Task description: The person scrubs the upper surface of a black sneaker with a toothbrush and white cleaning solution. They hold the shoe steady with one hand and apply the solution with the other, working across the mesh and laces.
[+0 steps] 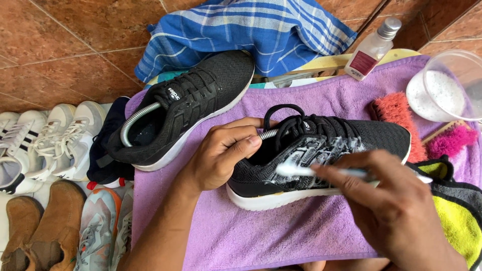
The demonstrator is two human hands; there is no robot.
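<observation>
A black mesh sneaker with a white sole (pixel 321 150) lies on a purple towel (pixel 281 231), with white foam on its side. My left hand (pixel 221 155) grips its heel and collar. My right hand (pixel 391 200) holds a white toothbrush (pixel 301 170), bristles pressed on the foamy side of the shoe. A second black sneaker (pixel 191 105) with a metal spring shoe tree inside rests on the towel's far left.
Behind lie a blue checked cloth (pixel 251 30), a clear bottle (pixel 371 47) and a plastic cup of white powder (pixel 447 88). An orange brush (pixel 394 113), a pink brush (pixel 452 140) and a yellow-grey cloth (pixel 457 211) sit at right. Several shoes (pixel 55 150) crowd the tiled floor left.
</observation>
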